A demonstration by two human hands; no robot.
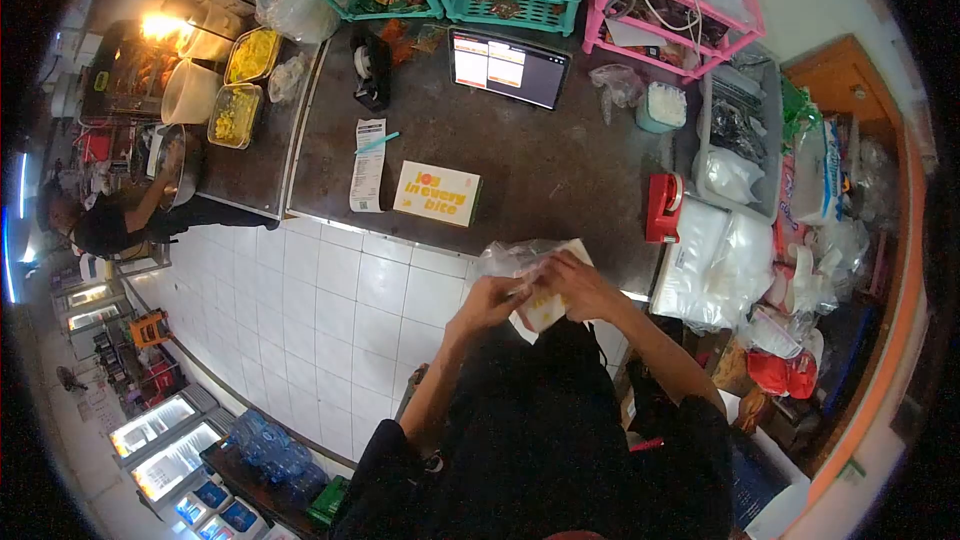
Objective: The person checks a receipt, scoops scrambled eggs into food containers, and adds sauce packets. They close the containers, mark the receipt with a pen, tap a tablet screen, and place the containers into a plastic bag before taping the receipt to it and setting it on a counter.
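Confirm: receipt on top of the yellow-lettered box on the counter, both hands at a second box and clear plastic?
Not quite: head view shows the receipt beside the yellow-lettered box on the counter, not on top. The rest holds: left hand and right hand at a second box and clear plastic.

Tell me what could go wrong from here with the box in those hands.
The held box is at the table's front edge, so it might drop to the tiled floor if it slips. The clear plastic looks thin and crumpled and could snag or tear. The second box lies near that edge and might get bumped.
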